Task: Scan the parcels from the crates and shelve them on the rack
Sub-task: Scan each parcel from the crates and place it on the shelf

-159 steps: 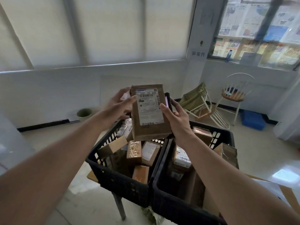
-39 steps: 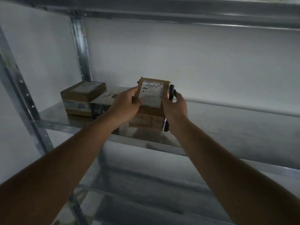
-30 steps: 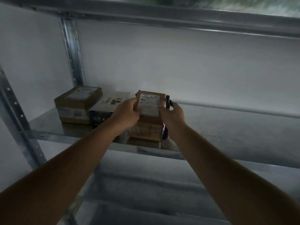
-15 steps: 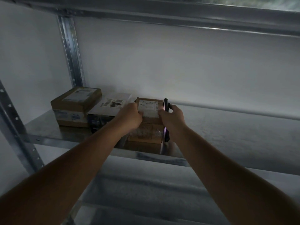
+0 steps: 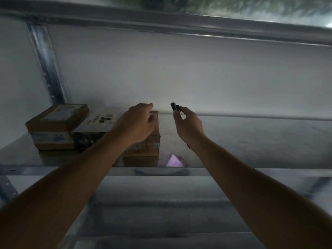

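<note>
The brown cardboard parcel (image 5: 143, 144) lies flat on the metal shelf (image 5: 251, 146) at centre frame, taped along its front edge, just right of a white-topped box (image 5: 98, 123) and a taller brown box (image 5: 55, 125) at left. The left hand (image 5: 137, 123) covers most of its top, so the label is hidden; its fingers curve loosely over the far edge — whether they press it is unclear. The right hand (image 5: 186, 123) pinches a small dark scanner (image 5: 174, 106), mostly hidden behind the fingers. A violet glow shows on the shelf in front of the parcel. Half a second ago both hands gripped the parcel — now the right has drawn away to the right.
</note>
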Demonstrator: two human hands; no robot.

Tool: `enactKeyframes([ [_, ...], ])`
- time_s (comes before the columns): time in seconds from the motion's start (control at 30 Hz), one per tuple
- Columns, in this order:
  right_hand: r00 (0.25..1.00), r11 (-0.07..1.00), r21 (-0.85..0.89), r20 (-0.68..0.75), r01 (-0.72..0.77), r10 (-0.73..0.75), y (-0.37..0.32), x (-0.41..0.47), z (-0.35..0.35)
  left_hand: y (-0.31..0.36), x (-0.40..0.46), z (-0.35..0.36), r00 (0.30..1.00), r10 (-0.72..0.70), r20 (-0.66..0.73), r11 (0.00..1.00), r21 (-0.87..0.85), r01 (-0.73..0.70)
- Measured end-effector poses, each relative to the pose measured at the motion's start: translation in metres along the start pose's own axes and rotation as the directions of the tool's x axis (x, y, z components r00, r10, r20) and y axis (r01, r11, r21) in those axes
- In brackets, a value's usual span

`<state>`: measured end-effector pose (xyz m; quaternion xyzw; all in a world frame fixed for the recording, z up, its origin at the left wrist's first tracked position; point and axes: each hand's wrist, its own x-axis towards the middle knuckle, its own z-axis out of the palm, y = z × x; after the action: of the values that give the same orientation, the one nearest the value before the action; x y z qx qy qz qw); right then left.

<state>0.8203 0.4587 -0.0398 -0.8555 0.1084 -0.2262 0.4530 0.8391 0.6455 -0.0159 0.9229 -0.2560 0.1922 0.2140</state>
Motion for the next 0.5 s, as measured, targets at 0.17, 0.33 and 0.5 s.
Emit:
enactKeyframes([
  [0.17,0.996,0.95,-0.307,-0.045,0.063,-0.081,0.022,-0.027,-0.054,0.048,0.002,0.018,0.985,0.131,0.113,0.991,0.003,-0.132],
  [0.33,0.993,0.83,-0.556,-0.11,-0.033,-0.034,0.055,-0.059,-0.122,0.112,-0.001,0.04,0.952,0.224,0.21,0.974,-0.011,-0.227],
  [0.5,0.98,0.763,-0.63,-0.2,-0.147,0.024,0.09,-0.101,-0.206,0.202,-0.011,0.061,0.903,0.341,0.26,0.939,-0.05,-0.34],
])
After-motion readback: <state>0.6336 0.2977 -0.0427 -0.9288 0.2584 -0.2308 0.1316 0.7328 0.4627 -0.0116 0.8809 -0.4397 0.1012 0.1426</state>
